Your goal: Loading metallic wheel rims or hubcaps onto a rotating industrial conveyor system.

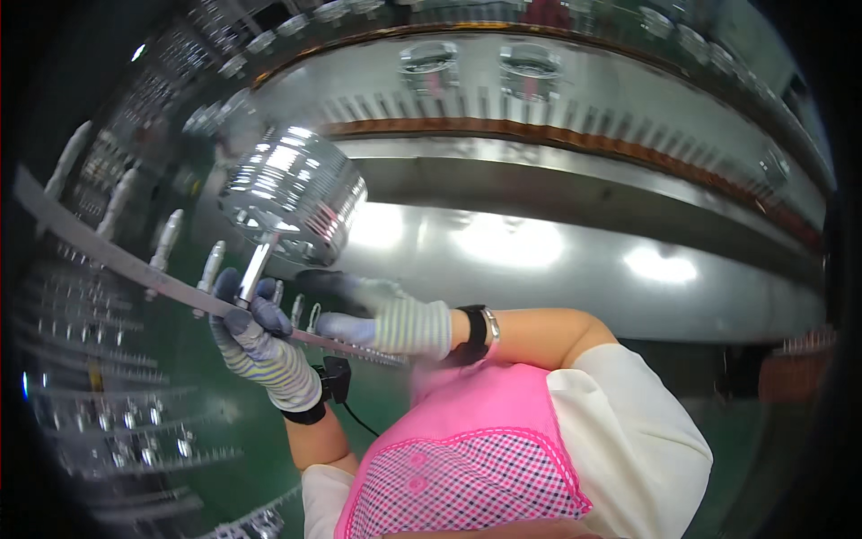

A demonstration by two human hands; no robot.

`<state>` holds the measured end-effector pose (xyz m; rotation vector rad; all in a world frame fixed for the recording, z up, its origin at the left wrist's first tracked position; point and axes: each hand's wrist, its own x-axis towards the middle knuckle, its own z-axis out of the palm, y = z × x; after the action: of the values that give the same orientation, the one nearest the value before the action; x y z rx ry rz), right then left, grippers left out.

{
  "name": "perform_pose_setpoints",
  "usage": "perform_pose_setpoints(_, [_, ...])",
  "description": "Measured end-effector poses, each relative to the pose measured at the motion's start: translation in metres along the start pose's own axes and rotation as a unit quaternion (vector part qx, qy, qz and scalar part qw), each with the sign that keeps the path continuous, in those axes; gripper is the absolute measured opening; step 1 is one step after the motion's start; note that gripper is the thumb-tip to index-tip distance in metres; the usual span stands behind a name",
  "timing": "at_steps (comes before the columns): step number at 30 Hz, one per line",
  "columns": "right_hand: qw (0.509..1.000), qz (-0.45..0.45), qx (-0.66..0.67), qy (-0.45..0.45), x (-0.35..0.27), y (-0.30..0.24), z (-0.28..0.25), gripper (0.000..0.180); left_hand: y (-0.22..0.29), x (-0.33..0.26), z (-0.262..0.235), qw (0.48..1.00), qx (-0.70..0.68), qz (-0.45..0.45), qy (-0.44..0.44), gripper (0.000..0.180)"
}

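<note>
A shiny ribbed metal cylinder [301, 189] stands tilted above my hands at the left. From its underside a short bright rod [257, 268] runs down into my left hand [260, 346], whose gloved fingers are closed around the rod's lower end. A long narrow rail [135, 265] with a row of small metal pegs passes right by that hand. My right hand [391, 319], also in a striped glove with grey fingertips, reaches leftward below the cylinder. Its fingers are stretched out and slightly blurred, with nothing visible in them.
Beyond my hands lies a reflective steel worktop [539, 260]. A brown-edged slotted conveyor [584, 148] curves behind it, carrying two clear round pieces, one a glassy cylinder [530, 72]. Racks of small shiny parts [126, 418] fill the left side over a green floor.
</note>
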<state>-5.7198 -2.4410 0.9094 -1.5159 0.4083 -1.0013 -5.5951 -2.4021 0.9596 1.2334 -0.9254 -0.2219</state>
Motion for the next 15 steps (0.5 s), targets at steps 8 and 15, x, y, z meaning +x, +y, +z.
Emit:
perform_pose_setpoints(8, [0.81, 0.195, 0.551, 0.052, -0.06, -0.089, -0.054, 0.027, 0.015, -0.09, 0.059, 0.974, -0.114, -0.002, -0.197, 0.048])
perform_pose_setpoints(15, [0.754, 0.273, 0.589, 0.102, -0.129, -0.092, -0.147, 0.017, 0.04, -0.179, 0.135, 0.958, -0.117, -0.009, -0.262, 0.039])
